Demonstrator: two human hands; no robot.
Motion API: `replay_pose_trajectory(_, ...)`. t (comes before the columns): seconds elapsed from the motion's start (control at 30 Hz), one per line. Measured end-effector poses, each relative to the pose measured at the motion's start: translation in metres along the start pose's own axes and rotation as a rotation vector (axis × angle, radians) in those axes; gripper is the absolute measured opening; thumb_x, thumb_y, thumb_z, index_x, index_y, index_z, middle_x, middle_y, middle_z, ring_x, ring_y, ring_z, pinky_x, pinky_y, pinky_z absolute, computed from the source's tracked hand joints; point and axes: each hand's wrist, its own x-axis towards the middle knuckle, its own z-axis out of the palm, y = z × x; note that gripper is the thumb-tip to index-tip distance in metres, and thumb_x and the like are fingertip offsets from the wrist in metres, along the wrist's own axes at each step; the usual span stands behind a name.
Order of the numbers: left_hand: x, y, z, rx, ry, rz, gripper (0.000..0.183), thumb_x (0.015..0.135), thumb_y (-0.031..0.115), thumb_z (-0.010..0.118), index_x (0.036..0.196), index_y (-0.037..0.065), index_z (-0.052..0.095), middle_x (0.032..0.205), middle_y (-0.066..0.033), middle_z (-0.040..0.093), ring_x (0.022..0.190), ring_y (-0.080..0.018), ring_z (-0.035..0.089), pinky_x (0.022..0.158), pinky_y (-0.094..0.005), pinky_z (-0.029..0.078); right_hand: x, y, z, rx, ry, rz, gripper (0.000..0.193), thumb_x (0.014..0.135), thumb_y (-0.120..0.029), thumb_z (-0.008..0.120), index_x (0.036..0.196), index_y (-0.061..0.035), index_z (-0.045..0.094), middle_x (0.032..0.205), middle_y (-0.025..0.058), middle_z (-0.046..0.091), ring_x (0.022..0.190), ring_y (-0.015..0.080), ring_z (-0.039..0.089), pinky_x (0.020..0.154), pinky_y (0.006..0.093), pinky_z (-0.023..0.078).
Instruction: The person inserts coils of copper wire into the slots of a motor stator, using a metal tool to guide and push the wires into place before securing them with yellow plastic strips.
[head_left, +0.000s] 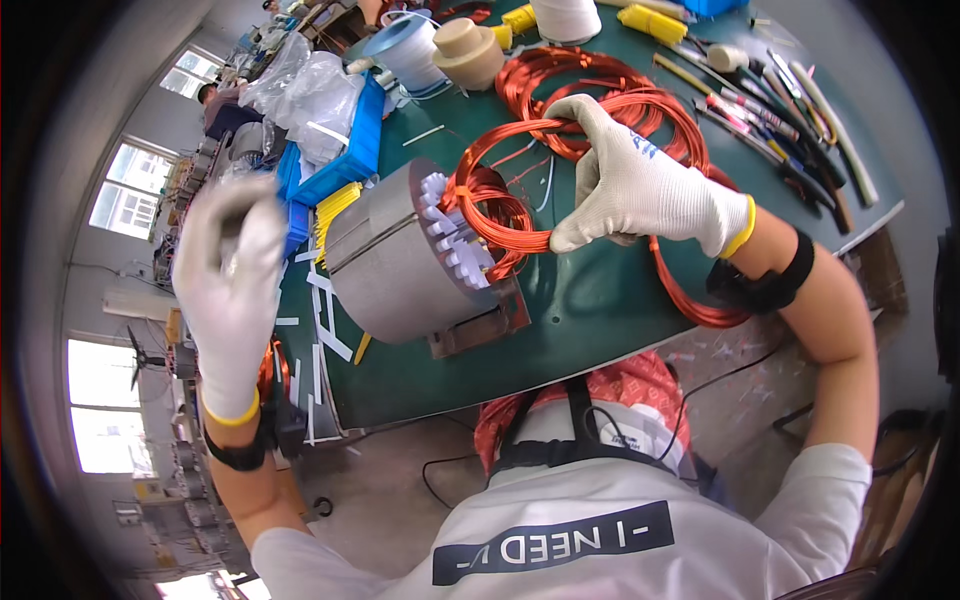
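A grey motor stator (385, 260) lies on its side on the green table, white toothed insulation (460, 235) showing round its right-hand opening. Loops of orange-red copper wire (515, 240) run into that opening. My right hand (640, 180), in a white glove with a yellow cuff, spreads thumb and fingers around this coil and grips it at its right side. My left hand (230, 270), gloved alike, is raised to the left of the stator, apart from it. Motion smears its fingers, so whether it holds anything is unclear.
More copper wire coils (690, 130) lie beyond my right hand. Pens and tools (790, 120) are scattered at the right. Spools (468, 52) stand at the back. A blue bin (362, 135) holds clear plastic bags. Yellow strips (335, 212) and white strips (328, 325) lie by the stator.
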Motion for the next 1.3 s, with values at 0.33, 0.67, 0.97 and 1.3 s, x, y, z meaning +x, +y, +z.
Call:
replay_pose_trajectory(0.33, -0.091, -0.046, 0.030, -0.972, -0.239, -0.913, 0.088, 0.100, 0.073, 0.042, 0.152, 0.002, 0.044, 0.153, -0.0114, 0.052, 0.139, -0.0246, 0.049, 0.115, -0.0439, 0.040, 0.024, 0.004, 0.007, -0.064, -0.252, 0.205, 0.101, 0.071, -0.005, 0.087, 0.148, 0.0001, 0.023, 0.063, 0.0063, 0.058, 0.047, 0.0142, 0.055, 0.041, 0.0292, 0.041)
replay_pose_trajectory(0.67, -0.143, -0.059, 0.108, -0.377, 0.291, -0.359, 0.069, 0.105, 0.048, 0.055, 0.154, 0.003, 0.039, 0.161, -0.0143, 0.040, 0.144, -0.0315, 0.044, 0.120, -0.0479, 0.037, 0.024, 0.004, 0.002, -0.213, -0.262, 0.168, 0.096, 0.069, -0.010, 0.089, 0.143, 0.0018, 0.030, 0.072, 0.0118, 0.061, 0.053, 0.0183, 0.058, 0.046, 0.0329, 0.048)
replay_pose_trajectory(0.97, -0.188, -0.079, 0.118, -0.906, 0.314, -0.542, 0.103, 0.083, 0.075, 0.069, 0.158, 0.013, 0.036, 0.160, -0.0093, 0.040, 0.145, -0.0317, 0.040, 0.120, -0.0541, 0.031, 0.024, 0.027, 0.008, -0.349, -0.152, 0.126, 0.092, 0.071, -0.007, 0.085, 0.145, -0.0044, 0.031, 0.073, 0.0101, 0.059, 0.056, 0.0198, 0.063, 0.048, 0.0353, 0.049)
replay_pose_trajectory(1.3, -0.188, -0.093, 0.093, -0.615, 0.086, -0.518, 0.123, 0.077, 0.093, 0.052, 0.160, 0.005, 0.028, 0.162, -0.0135, 0.036, 0.146, -0.0297, 0.038, 0.120, -0.0485, 0.032, 0.024, 0.023, 0.005, -0.161, -0.192, 0.142, 0.079, 0.072, -0.019, 0.088, 0.125, 0.0078, 0.036, 0.071, 0.0142, 0.062, 0.053, 0.0187, 0.059, 0.049, 0.0326, 0.050)
